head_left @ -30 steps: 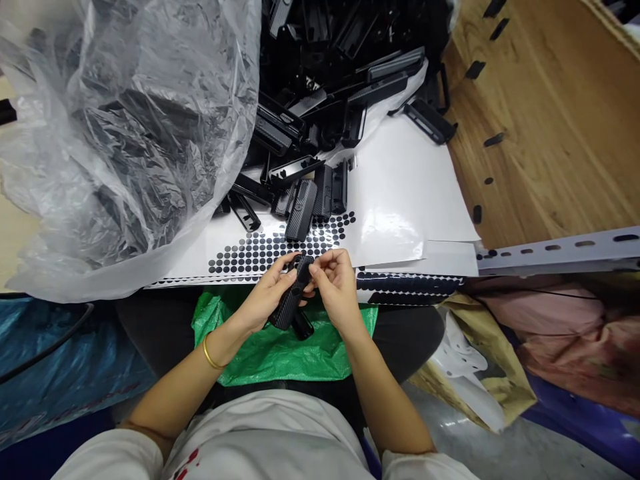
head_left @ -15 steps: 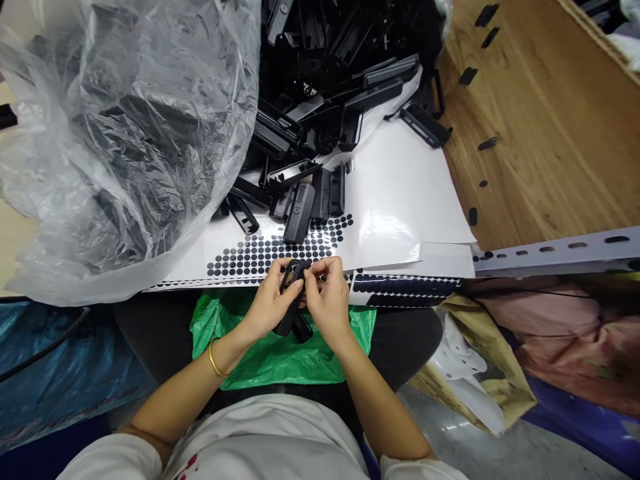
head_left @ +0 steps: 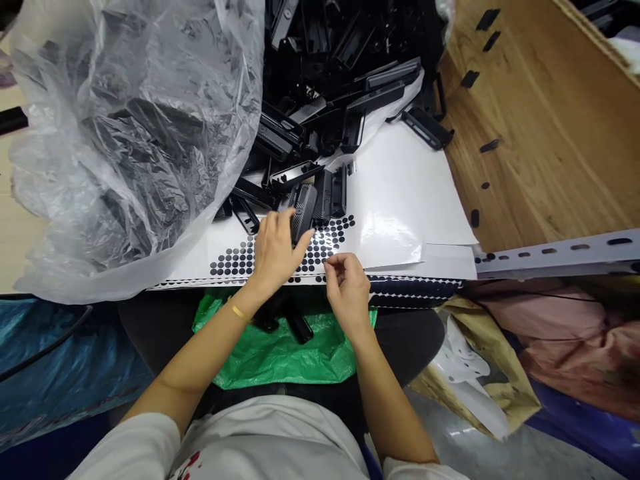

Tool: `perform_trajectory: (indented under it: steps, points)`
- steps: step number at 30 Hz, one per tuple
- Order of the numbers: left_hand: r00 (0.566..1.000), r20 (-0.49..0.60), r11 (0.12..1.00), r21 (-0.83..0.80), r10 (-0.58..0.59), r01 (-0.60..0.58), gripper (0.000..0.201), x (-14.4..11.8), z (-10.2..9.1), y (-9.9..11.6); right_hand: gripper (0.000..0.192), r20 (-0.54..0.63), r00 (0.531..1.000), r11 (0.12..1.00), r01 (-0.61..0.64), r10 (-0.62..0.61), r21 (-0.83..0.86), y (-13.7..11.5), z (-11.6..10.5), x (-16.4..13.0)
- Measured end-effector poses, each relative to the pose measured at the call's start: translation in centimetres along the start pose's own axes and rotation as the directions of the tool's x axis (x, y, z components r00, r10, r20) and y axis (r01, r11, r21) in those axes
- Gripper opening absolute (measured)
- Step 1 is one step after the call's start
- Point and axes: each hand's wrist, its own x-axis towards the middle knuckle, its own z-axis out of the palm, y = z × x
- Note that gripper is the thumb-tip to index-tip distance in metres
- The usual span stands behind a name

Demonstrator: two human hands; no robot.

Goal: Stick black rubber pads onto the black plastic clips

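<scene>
My left hand (head_left: pixel 274 252) reaches over the sheet of round black stickers (head_left: pixel 233 259), thumb spread from the fingers. Between thumb and forefinger lies a black plastic piece with a ribbed, carbon-like face (head_left: pixel 303 205); the hand is at its near end, not closed round it. My right hand (head_left: pixel 349 285) is closed in a pinch at the sheet's near edge; anything between its fingertips is too small to make out. Below, in the green bag (head_left: pixel 280 363) on my lap, lie black pieces (head_left: pixel 299 325), partly in shadow.
A heap of similar black pieces (head_left: pixel 345 40) covers the back of the table. Clear plastic film (head_left: pixel 165 147) spreads on the left. White sheets (head_left: pixel 395 200) lie right of the stickers. A wooden board (head_left: pixel 540 147) with a slotted metal rail (head_left: pixel 560 249) stands at the right.
The black piece both hands held over the lap is out of them. My left hand has moved up to the pieces on the sheet; my right has shifted slightly right, still pinched.
</scene>
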Motion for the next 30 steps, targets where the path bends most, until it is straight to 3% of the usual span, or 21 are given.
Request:
perform_trajectory:
  steps: [3,5,12,15,18,20,22,24,26,28,30]
  points:
    - [1.0,0.017,0.984,0.178,-0.014,0.01,0.045,2.1,2.5,0.2,0.009,0.011,1.0,0.996,0.023,-0.022,-0.089,0.2,0.1,-0.2]
    - [0.998,0.063,0.972,0.233,-0.021,0.005,0.043,2.4,3.1,0.2,0.011,0.042,0.999,0.987,0.038,-0.031,-0.158,0.4,0.1,-0.3]
    - [0.995,0.103,0.982,0.188,0.009,-0.029,0.05,2.2,1.7,-1.0,0.007,0.187,0.982,0.935,0.087,-0.023,-0.343,-0.1,1.2,-0.4]
    - [0.996,0.084,0.984,0.176,-0.007,-0.008,0.042,2.5,0.7,-1.4,0.005,0.211,0.977,0.932,0.065,0.013,-0.356,-0.2,1.6,-0.3]
    - [0.998,0.066,0.981,0.193,-0.009,-0.004,0.027,2.3,-0.1,-1.4,0.005,0.212,0.977,0.951,0.036,0.032,-0.308,-0.2,1.4,-0.3]
    - [0.999,0.048,0.985,0.168,0.021,-0.029,0.029,1.8,-0.5,-1.4,0.007,0.193,0.98,0.973,0.007,0.039,-0.232,-0.1,1.1,-0.2]
    - [0.998,0.045,0.997,0.064,0.045,-0.048,0.035,0.9,-0.7,-1.4,0.01,0.174,0.983,0.995,-0.046,0.06,-0.085,-0.1,0.7,-0.2]
    - [0.998,0.062,0.992,-0.128,-0.013,0.02,0.037,-0.4,-0.8,-1.5,0.013,0.164,0.981,0.983,-0.124,0.101,0.139,-0.3,0.3,-0.2]
    - [0.979,0.161,0.899,-0.398,-0.128,0.183,0.031,-1.8,-0.8,-1.4,0.014,0.171,0.975,0.907,-0.199,0.144,0.371,-0.7,0.0,-0.2]
    - [0.924,0.336,0.682,-0.633,-0.184,0.366,0.038,-3.4,-0.8,-1.1,0.016,0.202,0.964,0.803,-0.256,0.172,0.538,-1.2,-0.2,-0.3]
    - [0.86,0.484,0.436,-0.747,-0.161,0.502,0.049,-4.8,-0.7,-0.7,0.019,0.244,0.951,0.716,-0.302,0.187,0.629,-1.7,-0.1,-0.5]
